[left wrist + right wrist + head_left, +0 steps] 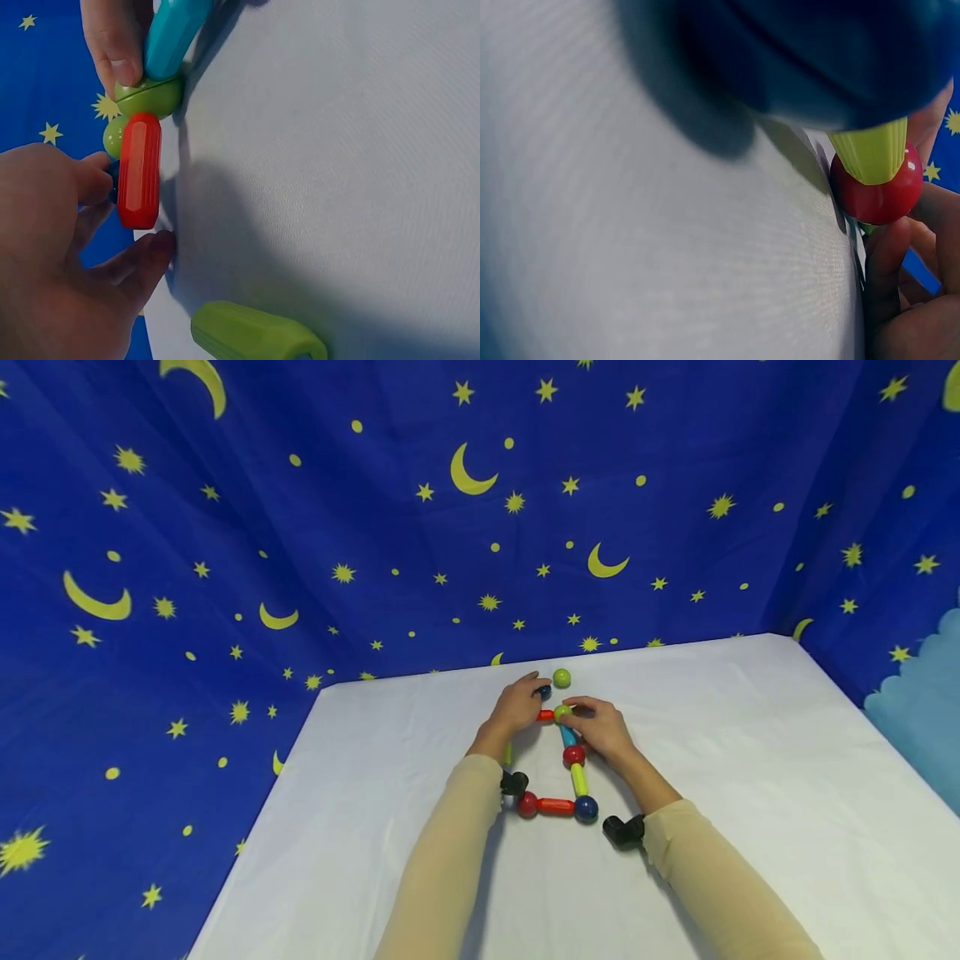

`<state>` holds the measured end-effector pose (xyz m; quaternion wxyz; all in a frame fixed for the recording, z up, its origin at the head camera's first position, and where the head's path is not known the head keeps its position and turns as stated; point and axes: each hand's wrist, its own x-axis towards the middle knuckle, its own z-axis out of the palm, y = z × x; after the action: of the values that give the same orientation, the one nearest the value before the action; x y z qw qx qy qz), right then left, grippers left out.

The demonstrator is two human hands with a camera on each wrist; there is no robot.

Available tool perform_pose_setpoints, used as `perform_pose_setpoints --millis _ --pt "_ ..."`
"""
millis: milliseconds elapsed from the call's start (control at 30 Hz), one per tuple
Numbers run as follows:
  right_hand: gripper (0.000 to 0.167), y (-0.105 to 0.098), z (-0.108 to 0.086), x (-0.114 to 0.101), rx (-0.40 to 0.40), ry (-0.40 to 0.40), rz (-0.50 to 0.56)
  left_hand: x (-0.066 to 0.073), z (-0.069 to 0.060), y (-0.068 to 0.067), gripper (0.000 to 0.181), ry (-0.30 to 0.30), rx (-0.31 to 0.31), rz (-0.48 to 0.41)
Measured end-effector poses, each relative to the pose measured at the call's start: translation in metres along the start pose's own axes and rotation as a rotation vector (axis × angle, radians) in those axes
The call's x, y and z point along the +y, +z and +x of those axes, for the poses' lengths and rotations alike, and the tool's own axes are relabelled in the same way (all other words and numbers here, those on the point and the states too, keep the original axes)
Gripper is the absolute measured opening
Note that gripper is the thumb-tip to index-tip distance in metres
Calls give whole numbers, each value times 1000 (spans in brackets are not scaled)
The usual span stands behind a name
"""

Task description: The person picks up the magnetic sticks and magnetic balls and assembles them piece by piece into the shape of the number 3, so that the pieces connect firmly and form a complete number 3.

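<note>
My left hand (516, 706) pinches a dark blue ball (543, 692) beyond a red stick (140, 172); in the left wrist view that stick hides most of the ball. My right hand (606, 731) holds a green ball (562, 714) between thumb and fingers. The red stick and a light blue stick (567, 736) join at this green ball. The light blue stick runs to a red ball (573, 756), then a yellow-green stick (580, 780) to a large dark blue ball (587, 809). From there a red stick (556, 807) reaches another red ball (528, 804).
A loose green ball (562, 678) sits near the far edge of the white table (697, 718). A green stick (251, 332) lies on the left side of the frame of sticks. Behind hangs a blue curtain (420, 535) with yellow moons and stars.
</note>
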<state>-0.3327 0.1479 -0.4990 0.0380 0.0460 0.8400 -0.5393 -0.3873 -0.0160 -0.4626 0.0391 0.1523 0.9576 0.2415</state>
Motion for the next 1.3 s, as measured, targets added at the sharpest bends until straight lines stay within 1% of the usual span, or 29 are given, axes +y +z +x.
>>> perform_pose_setpoints --millis 100,233,367,567,733,833,900,1033,1200,1300 --pt "41 0 -1 -1 4 -9 -3 0 -1 0 38 -16 8 6" --pt "42 1 -1 0 7 -16 -14 -4 -1 1 29 -71 56 -31" --pt "40 3 0 1 10 -18 -18 -8 -3 0 22 -117 96 -35" --pt "42 4 -1 2 -4 -11 -26 -14 -6 0 30 -140 141 -34" --pt "41 4 -1 2 3 -18 -45 -18 -6 1 25 -187 158 -80" --pt "41 4 -1 2 10 -21 -57 -20 -7 -2 26 -206 164 -102" --pt "42 4 -1 2 11 -19 -61 -20 -9 -3 28 -206 166 -119" --pt "41 4 -1 3 5 -12 -60 -24 -12 -4 30 -180 173 -130" --pt "41 3 0 3 7 -9 -51 -32 -14 -3 35 -144 189 -145" --pt "42 3 0 3 8 -10 -50 -37 -15 -3 34 -130 189 -168"
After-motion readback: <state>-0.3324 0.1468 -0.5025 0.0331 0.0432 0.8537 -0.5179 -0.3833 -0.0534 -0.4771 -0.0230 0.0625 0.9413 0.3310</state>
